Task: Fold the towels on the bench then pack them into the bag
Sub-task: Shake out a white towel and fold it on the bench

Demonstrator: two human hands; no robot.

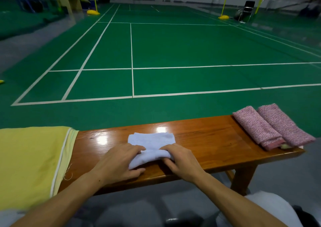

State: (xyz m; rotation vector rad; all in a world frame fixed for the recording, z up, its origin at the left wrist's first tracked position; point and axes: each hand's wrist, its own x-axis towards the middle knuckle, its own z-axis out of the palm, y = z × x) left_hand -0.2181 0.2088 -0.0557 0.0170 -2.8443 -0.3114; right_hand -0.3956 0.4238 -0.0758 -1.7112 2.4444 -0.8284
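Your white towel (152, 143) lies part-folded on the middle of the wooden surface (208, 140), near its front edge; your left hand (119, 162) pinches its left end between fingers and thumb; your right hand (182, 162) curls over its right end, gripping the fold; two folded pink towels (271, 127) sit side by side at the right end; yellow cloth (29, 162) covers the left end.

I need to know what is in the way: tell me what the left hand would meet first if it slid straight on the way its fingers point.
The left hand points forward and right, so it would likely meet the right hand gripping the white towel; depth is uncertain.
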